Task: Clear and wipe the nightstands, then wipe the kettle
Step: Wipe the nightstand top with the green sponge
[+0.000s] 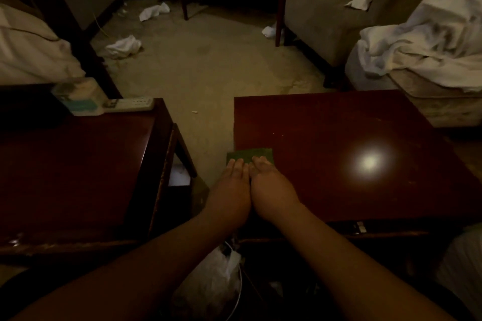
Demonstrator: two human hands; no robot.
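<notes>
Dim bedroom: both hands, left and right, press flat, grip wide, on a green cloth wiping the cleared right counter; left counter still holds a remote.

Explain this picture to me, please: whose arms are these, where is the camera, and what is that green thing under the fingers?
There is no machine here. The single picture comes from a wide-angle camera worn on a person's head, looking forward and down, so the two bare arms reaching in from the bottom are the wearer's own. The left hand and right hand lie side by side, fingers straight, pressing a green cloth flat at the left edge of the right nightstand; part of it seems to overhang the edge. Neither hand grips anything. The bright spot on that dark glossy top is a reflected light. The left nightstand carries a pale box and a white remote-like object at its far edge. White crumpled cloths lie on the floor, and rumpled bedding sits on the right.
</notes>
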